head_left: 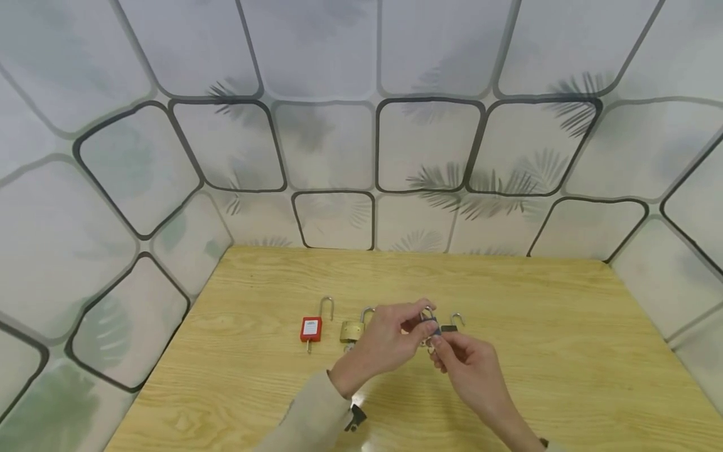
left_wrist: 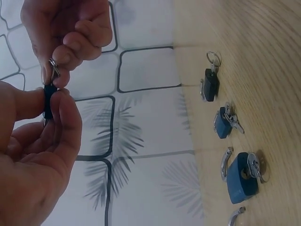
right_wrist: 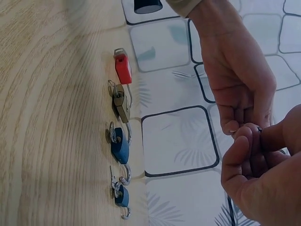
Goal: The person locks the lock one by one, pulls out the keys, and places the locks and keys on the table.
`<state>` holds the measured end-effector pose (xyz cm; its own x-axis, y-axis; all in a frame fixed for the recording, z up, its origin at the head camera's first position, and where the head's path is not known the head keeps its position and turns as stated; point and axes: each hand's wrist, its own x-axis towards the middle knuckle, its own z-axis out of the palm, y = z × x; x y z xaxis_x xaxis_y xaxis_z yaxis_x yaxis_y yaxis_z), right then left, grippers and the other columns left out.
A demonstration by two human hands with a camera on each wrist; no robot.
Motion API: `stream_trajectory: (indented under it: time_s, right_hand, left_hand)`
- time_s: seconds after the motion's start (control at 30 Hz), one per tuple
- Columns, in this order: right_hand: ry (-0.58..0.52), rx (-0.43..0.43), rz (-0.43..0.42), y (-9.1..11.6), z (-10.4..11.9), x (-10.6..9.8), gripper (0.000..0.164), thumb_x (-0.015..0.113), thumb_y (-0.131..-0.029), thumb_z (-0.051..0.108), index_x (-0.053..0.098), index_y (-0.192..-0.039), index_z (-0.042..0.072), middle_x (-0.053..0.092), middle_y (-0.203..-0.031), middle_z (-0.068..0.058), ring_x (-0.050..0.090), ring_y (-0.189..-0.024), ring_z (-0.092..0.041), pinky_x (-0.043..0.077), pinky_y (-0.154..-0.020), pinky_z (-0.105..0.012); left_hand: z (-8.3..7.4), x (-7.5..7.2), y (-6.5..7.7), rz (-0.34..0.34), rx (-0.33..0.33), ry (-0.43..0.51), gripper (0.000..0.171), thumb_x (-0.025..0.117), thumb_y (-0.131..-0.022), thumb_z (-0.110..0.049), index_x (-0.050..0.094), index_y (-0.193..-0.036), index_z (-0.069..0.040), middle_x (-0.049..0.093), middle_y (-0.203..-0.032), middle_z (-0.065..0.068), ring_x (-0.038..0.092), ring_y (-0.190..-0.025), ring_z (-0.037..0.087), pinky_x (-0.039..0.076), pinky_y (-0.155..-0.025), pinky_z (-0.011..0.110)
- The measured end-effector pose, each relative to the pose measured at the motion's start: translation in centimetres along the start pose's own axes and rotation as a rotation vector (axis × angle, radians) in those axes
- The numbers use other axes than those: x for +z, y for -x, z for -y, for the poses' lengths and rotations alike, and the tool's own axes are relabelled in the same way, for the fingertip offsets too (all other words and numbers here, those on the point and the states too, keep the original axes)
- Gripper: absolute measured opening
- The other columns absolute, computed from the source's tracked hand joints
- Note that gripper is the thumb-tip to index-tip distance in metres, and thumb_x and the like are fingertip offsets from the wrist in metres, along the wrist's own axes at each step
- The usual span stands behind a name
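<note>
Held up over the table, a small blue padlock (head_left: pixel 432 325) is pinched between thumb and fingers of my left hand (head_left: pixel 386 339). Its silver shackle points upward in the head view. My right hand (head_left: pixel 474 370) pinches the key and ring end just below the lock body. In the left wrist view the padlock (left_wrist: pixel 48 101) appears edge-on, with the key ring (left_wrist: pixel 54 69) at the right hand's fingertips. Fingers cover most of the lock in the right wrist view, so I cannot tell whether the key is inserted.
Across the wooden table (head_left: pixel 237 389) runs a row of padlocks with raised shackles: red (head_left: pixel 310 329), brass (head_left: pixel 351 331), larger blue (left_wrist: pixel 242 183), small blue (left_wrist: pixel 223 123) and black (left_wrist: pixel 211 84). Keys hang from them. A patterned curtain (head_left: pixel 327 144) rises behind the table.
</note>
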<state>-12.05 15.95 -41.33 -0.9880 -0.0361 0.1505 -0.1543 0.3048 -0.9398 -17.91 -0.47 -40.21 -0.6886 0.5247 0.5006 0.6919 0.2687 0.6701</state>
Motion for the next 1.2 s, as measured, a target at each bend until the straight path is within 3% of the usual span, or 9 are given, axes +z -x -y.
stream_trajectory:
  time_s: [0.2, 0.3, 0.4, 0.57, 0.73, 0.93, 1.07, 1.2]
  right_hand:
    - [0.014, -0.008, 0.003, -0.2, -0.1, 0.3, 0.018, 0.060, -0.097, 0.007, 0.072, -0.091, -0.004, 0.067, -0.072, -0.010, 0.062, -0.061, -0.015, 0.057, -0.054, -0.023]
    - [0.006, -0.021, 0.004, -0.4, 0.1, 0.3, 0.020, 0.059, -0.098, 0.008, 0.072, -0.093, -0.005, 0.067, -0.072, -0.010, 0.062, -0.062, -0.018, 0.056, -0.055, -0.021]
    - [-0.003, -0.038, -0.003, -0.5, 0.3, 0.2, 0.020, 0.058, -0.098, 0.009, 0.071, -0.094, -0.005, 0.067, -0.073, -0.012, 0.062, -0.062, -0.018, 0.055, -0.053, -0.021]
    - [-0.007, -0.041, -0.004, -0.3, 0.3, 0.0, 0.017, 0.058, -0.098, 0.007, 0.071, -0.095, -0.004, 0.067, -0.074, -0.010, 0.061, -0.061, -0.012, 0.057, -0.053, -0.025]
    - [-0.009, -0.041, 0.011, -0.2, 0.1, -0.1, 0.016, 0.058, -0.098, 0.007, 0.071, -0.095, -0.002, 0.066, -0.073, -0.010, 0.060, -0.060, -0.015, 0.055, -0.052, -0.023]
    - [0.009, -0.062, 0.013, 0.0, -0.2, 0.1, 0.015, 0.058, -0.097, 0.004, 0.071, -0.095, -0.004, 0.064, -0.070, -0.009, 0.058, -0.059, -0.014, 0.053, -0.051, -0.022]
    - [0.008, -0.074, 0.026, 0.3, -0.3, 0.3, 0.014, 0.058, -0.096, 0.000, 0.072, -0.094, -0.003, 0.065, -0.070, -0.011, 0.059, -0.059, -0.014, 0.055, -0.050, -0.025]
    - [0.024, -0.049, 0.024, 0.5, -0.4, 0.2, 0.014, 0.060, -0.096, 0.004, 0.073, -0.096, -0.002, 0.067, -0.073, -0.010, 0.062, -0.062, -0.017, 0.059, -0.053, -0.029]
  left_hand:
    - [0.2, -0.1, 0.2, 0.000, 0.001, -0.020, 0.019, 0.063, -0.094, -0.008, 0.069, -0.112, -0.005, 0.074, -0.083, 0.002, 0.061, -0.068, -0.003, 0.055, -0.060, 0.012]
    - [0.3, -0.2, 0.1, 0.016, -0.092, 0.052, 0.029, 0.063, -0.096, -0.013, 0.065, -0.124, -0.006, 0.073, -0.083, 0.003, 0.063, -0.067, 0.004, 0.054, -0.057, 0.016]
    - [0.2, -0.4, 0.0, 0.003, -0.224, 0.201, 0.035, 0.064, -0.095, -0.020, 0.063, -0.128, -0.009, 0.072, -0.084, 0.005, 0.067, -0.069, 0.015, 0.054, -0.056, 0.020]
    - [0.3, -0.4, 0.1, 0.010, -0.346, 0.388, 0.022, 0.069, -0.091, -0.022, 0.072, -0.108, -0.008, 0.075, -0.090, 0.010, 0.070, -0.075, 0.016, 0.061, -0.066, 0.030]
    - [0.1, -0.4, 0.0, 0.026, -0.394, 0.431, 0.014, 0.070, -0.090, -0.019, 0.075, -0.096, -0.007, 0.077, -0.088, 0.011, 0.070, -0.075, 0.013, 0.060, -0.066, 0.029]
    - [-0.1, -0.6, -0.1, 0.006, -0.443, 0.448, 0.014, 0.072, -0.089, -0.019, 0.076, -0.092, -0.006, 0.077, -0.086, 0.016, 0.071, -0.076, 0.024, 0.054, -0.062, 0.020]
    - [0.0, -1.1, -0.2, -0.029, -0.459, 0.440, 0.017, 0.072, -0.089, -0.021, 0.077, -0.094, -0.006, 0.077, -0.089, 0.016, 0.069, -0.077, 0.017, 0.055, -0.066, 0.028]
    - [0.4, -1.5, -0.2, -0.040, -0.432, 0.436, 0.019, 0.071, -0.090, -0.022, 0.076, -0.097, -0.005, 0.077, -0.092, 0.016, 0.067, -0.076, 0.009, 0.054, -0.067, 0.028]
